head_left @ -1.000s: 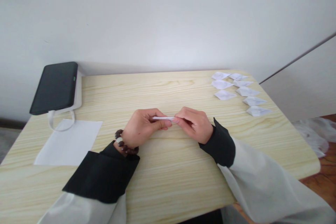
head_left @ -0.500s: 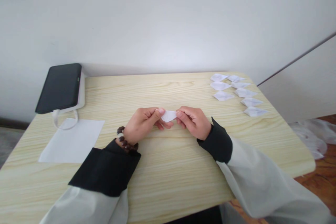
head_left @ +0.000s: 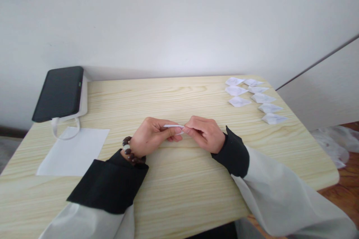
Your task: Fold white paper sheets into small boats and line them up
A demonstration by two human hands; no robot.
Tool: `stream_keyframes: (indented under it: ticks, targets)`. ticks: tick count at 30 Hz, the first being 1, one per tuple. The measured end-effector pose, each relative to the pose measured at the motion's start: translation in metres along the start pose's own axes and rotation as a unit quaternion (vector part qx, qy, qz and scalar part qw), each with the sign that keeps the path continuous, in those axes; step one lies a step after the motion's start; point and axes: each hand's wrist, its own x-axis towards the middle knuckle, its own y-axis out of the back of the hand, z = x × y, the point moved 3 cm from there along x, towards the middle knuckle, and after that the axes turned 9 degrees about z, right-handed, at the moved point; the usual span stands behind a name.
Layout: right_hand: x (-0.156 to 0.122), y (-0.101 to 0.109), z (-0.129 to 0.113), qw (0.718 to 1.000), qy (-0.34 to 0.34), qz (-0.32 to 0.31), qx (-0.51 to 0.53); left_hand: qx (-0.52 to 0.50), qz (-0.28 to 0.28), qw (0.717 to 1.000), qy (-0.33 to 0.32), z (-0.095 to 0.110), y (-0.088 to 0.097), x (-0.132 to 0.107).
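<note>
Both hands meet over the middle of the light wooden table (head_left: pixel 179 190). My left hand (head_left: pixel 151 136), with a dark bead bracelet on its wrist, pinches one end of a small folded white paper piece (head_left: pixel 173 126). My right hand (head_left: pixel 204 133) pinches the other end. The paper lies nearly flat and edge-on between the fingertips, just above the tabletop. Both hands are closed on it.
Several small folded white paper shapes (head_left: pixel 254 99) lie in two rows at the table's far right corner. A flat white sheet (head_left: pixel 73 151) lies at the left. Behind it a dark device on a white base (head_left: pixel 60 92) stands at the far left corner, against the white wall.
Half a second ago the paper piece was tilted up with its broad face showing; now it is turned flat and edge-on again between the same fingertips. The hands stayed in place.
</note>
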Motion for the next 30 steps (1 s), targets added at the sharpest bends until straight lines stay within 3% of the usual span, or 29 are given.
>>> stream_keyframes:
  ticks: [7,13,17,19,24,30]
  targets:
    - [0.004,0.002,0.0,0.999,-0.043,0.003,0.014,-0.041,-0.032,0.999,0.007,0.003,0.0,0.0]
    - [0.0,0.002,-0.005,0.987,0.001,0.093,-0.128,-0.087,0.057,0.994,0.015,0.001,0.0,0.005]
    - [0.0,-0.002,-0.01,0.978,0.035,0.082,-0.191,-0.087,0.049,0.995,0.009,0.002,-0.001,0.005]
    - [0.0,-0.004,-0.01,0.984,0.029,0.056,-0.169,-0.089,0.038,0.995,0.001,0.001,-0.002,0.005]
    - [0.001,-0.005,-0.003,0.995,-0.065,0.01,-0.071,-0.068,0.008,0.998,-0.009,0.0,-0.003,0.004]
    - [0.002,-0.005,0.0,0.995,-0.094,-0.011,0.017,-0.044,-0.014,0.999,-0.003,0.003,-0.003,0.002]
